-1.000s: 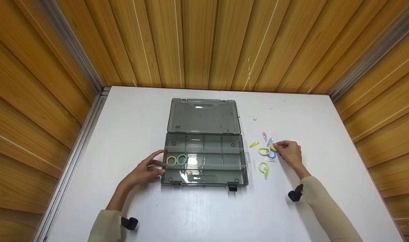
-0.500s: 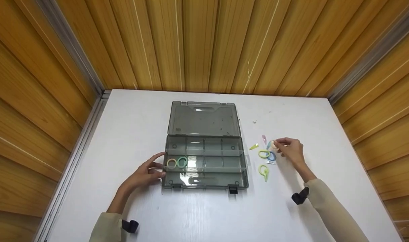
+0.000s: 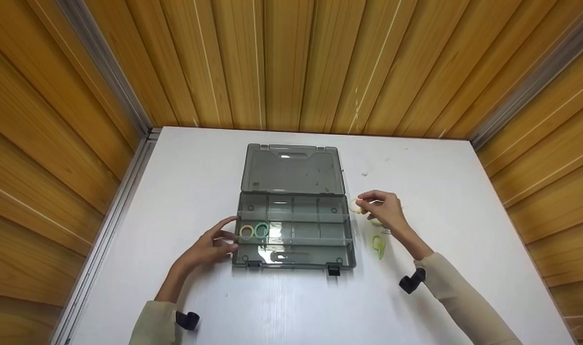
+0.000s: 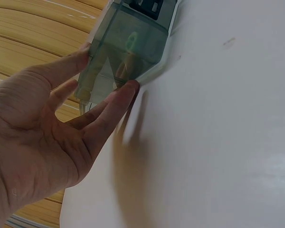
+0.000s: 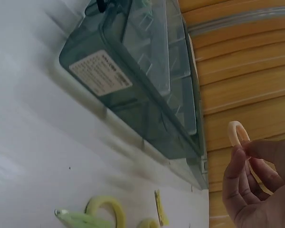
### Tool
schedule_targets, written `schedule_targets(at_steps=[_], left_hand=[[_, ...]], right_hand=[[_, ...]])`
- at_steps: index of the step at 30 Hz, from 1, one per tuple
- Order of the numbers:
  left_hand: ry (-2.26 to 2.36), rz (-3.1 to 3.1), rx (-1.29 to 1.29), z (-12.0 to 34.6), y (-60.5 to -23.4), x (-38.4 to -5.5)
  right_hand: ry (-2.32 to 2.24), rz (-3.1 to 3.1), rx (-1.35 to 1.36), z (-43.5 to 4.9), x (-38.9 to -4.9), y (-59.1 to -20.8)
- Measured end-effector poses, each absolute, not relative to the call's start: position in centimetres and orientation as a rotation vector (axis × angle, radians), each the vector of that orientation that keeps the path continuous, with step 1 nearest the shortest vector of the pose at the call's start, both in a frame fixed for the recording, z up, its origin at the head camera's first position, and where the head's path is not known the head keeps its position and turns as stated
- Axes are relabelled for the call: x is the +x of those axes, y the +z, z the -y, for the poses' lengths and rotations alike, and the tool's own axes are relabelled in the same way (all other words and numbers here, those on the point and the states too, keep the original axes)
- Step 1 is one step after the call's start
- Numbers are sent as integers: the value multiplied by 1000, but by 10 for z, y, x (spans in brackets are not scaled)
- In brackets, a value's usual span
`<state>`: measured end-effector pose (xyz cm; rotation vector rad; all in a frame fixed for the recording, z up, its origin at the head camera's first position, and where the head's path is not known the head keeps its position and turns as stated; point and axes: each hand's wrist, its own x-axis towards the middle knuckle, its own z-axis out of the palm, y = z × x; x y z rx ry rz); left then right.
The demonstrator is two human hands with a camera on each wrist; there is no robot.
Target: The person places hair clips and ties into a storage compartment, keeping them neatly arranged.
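A cream hair tie is pinched between the thumb and fingers of my right hand, raised beside the right wall of a grey see-through compartment box. On the box's left side my left hand rests its fingertips against the outer wall, fingers spread and loosely bent. Inside, the middle row's left compartment holds an orange-yellow hair tie and a green hair tie. Right of the box, a yellow-green hair tie lies with a light green hair clip. My right hand partly covers other small pieces there.
The box's lid lies folded back toward the rear of the white table. A black latch juts from the box front. Wood-patterned walls surround the table at the back and sides.
My right hand has lifted the cream hair tie from the pile and carried it left toward the box. My left hand stays at the box's left side.
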<state>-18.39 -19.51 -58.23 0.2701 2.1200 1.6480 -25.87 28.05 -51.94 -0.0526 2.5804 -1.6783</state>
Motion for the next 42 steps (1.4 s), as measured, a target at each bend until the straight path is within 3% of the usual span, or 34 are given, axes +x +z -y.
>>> schedule_targets(at_steps=[29,42], left_hand=[[1650,-2123,292,195,-584,-185],[1648,-2127,296,196,-585,-185]], right_hand=[[-1592,-2394,-415,-192,-241,-550],[-1606,-2266,-371,-154,-236,-562]])
